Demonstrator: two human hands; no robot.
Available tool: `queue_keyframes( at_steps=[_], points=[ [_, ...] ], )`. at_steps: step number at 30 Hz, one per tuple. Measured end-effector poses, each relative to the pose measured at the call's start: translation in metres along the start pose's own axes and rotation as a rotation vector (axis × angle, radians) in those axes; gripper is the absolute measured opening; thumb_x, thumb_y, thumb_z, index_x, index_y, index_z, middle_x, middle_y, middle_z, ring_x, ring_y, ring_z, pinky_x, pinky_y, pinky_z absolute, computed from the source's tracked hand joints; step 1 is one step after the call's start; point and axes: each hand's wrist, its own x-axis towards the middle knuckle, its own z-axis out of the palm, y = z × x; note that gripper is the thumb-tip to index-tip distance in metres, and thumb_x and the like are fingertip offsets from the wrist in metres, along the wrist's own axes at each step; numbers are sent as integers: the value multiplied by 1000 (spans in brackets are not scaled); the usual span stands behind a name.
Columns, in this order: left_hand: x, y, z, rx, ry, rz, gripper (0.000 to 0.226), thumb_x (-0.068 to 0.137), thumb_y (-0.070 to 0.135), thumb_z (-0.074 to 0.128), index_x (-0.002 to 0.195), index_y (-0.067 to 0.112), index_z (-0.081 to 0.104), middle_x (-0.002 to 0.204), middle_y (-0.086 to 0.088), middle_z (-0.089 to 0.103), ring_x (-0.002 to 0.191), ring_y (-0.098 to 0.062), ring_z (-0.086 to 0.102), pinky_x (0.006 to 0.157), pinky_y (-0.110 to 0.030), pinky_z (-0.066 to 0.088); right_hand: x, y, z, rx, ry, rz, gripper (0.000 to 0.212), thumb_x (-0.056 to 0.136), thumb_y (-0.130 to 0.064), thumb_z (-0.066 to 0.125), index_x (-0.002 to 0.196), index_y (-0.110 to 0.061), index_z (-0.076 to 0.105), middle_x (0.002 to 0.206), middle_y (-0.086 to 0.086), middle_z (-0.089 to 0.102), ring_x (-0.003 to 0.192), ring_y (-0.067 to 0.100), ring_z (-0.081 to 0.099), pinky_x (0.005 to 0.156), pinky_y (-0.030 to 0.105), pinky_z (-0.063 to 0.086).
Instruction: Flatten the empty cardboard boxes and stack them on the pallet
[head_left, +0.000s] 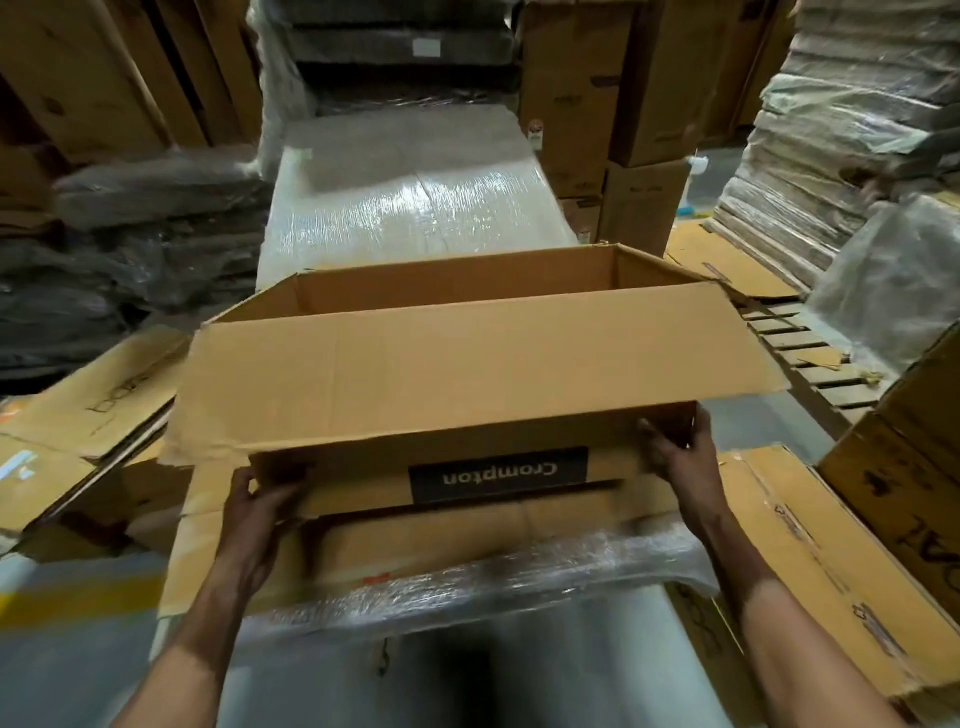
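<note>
Hands: left hand (260, 499) and right hand (675, 452) each grip a near lower corner of the box (467, 364).
Room: warehouse floor (52, 675), flattened cartons (88, 410) at both sides.
Wrapped stack (405, 197): beyond the box's far edge.
Box: upright, flaps open, over a film-wrapped bundle (467, 582).
Pallet (810, 358): bare slats, right of the box.

Head-worn view, forward-down, close.

The box (467, 358) is plain tan brown, its label (498, 474) black with white lettering. The floor (519, 675) is pale grey with a yellow stripe (78, 597). The pile (410, 208) behind is whitish under shiny clear wrap; the bundles (130, 244) at left are dark grey.
</note>
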Motion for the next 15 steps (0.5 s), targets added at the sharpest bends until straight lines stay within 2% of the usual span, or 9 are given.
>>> queue_keyframes(
  at_steps=[2, 4, 5, 7, 9, 12, 13, 15],
  points=[
    [-2, 14, -4, 8, 24, 25, 40, 85, 15, 77, 116, 23, 53, 127, -13, 63, 115, -31, 62, 80, -48, 57, 2, -14, -1, -64, -29, -15, 69, 87, -38, 79, 144, -41, 41, 129, -18, 58, 123, 21, 57, 96, 53, 55],
    [-2, 28, -11, 44, 40, 35, 57, 76, 31, 85, 121, 21, 53, 122, -10, 65, 109, -27, 64, 66, -37, 59, 9, -26, 0, -72, -27, -36, 64, 88, -34, 78, 142, -36, 44, 125, -13, 59, 118, 21, 59, 86, 48, 59],
    [-2, 34, -15, 72, 44, 28, 68, 70, 38, 87, 125, 19, 53, 120, -9, 66, 107, -27, 66, 65, -37, 61, 12, -31, -1, -88, -27, -45, 59, 89, -33, 77, 139, -33, 47, 123, -9, 61, 116, 23, 60, 80, 44, 60],
    [-2, 51, -24, 123, 23, 24, 81, 63, 44, 90, 129, 17, 52, 120, -8, 68, 107, -28, 67, 77, -47, 62, 17, -45, -2, -124, -41, -51, 51, 90, -34, 76, 134, -29, 51, 121, -5, 63, 111, 24, 63, 72, 39, 60],
    [-6, 71, -28, 181, 0, 31, 68, 69, 37, 88, 124, 15, 55, 118, -10, 68, 106, -29, 68, 83, -50, 61, 24, -60, -3, -194, -48, -46, 56, 88, -42, 76, 136, -28, 51, 121, -3, 64, 106, 25, 65, 70, 44, 62],
    [-10, 94, -29, 276, -3, 48, 52, 80, 28, 83, 120, 10, 56, 109, -12, 67, 95, -30, 69, 61, -37, 64, 34, -79, -1, -307, -62, -35, 64, 82, -55, 76, 135, -28, 51, 115, -1, 65, 103, 26, 65, 71, 53, 63],
    [-10, 98, -30, 312, -13, 44, 53, 81, 29, 83, 123, 11, 56, 108, -11, 66, 94, -31, 69, 57, -34, 63, 38, -84, 0, -337, -65, -21, 63, 83, -53, 76, 134, -27, 51, 113, 0, 64, 104, 27, 64, 73, 53, 63],
    [-8, 100, -33, 384, -61, -3, 65, 75, 37, 84, 128, 12, 55, 112, -12, 65, 96, -34, 69, 59, -37, 64, 40, -95, 3, -405, -78, 26, 60, 87, -49, 75, 135, -24, 51, 116, 2, 61, 107, 29, 61, 73, 51, 63]
  ],
)
